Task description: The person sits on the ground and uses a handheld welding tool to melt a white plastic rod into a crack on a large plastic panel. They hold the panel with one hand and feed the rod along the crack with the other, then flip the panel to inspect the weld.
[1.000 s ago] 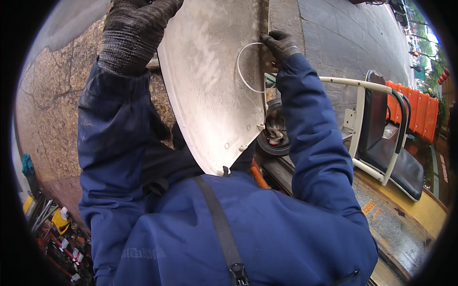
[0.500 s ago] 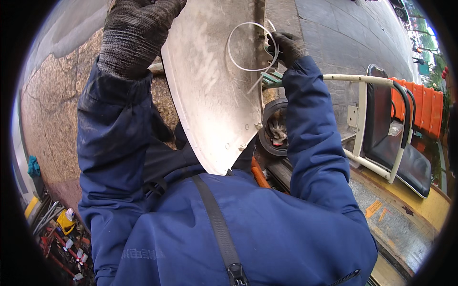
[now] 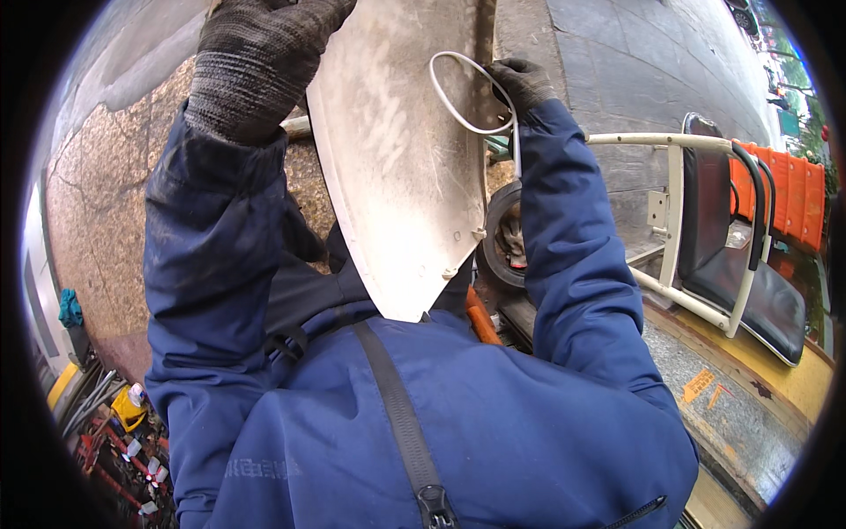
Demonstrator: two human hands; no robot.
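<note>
Both my arms, in blue jacket sleeves, reach up to a curved pale metal panel (image 3: 397,176) held in front of me. My left hand (image 3: 260,53), in a dark knitted glove, grips the panel's upper left edge. My right hand (image 3: 522,84), also gloved, is at the panel's right edge and holds a loop of white cable (image 3: 458,97) that curls across the panel's face. A strand of the cable hangs down beside my right sleeve.
A small black wheel (image 3: 507,238) sits below the panel. To the right stands a white tube frame (image 3: 670,212) with a black seat (image 3: 749,291), orange barriers (image 3: 793,203) behind. Speckled stone wall at left; tools and parts (image 3: 115,432) lie at lower left.
My right hand has risen along the panel's right edge, carrying the white cable loop higher. The left hand keeps its grip on the panel.
</note>
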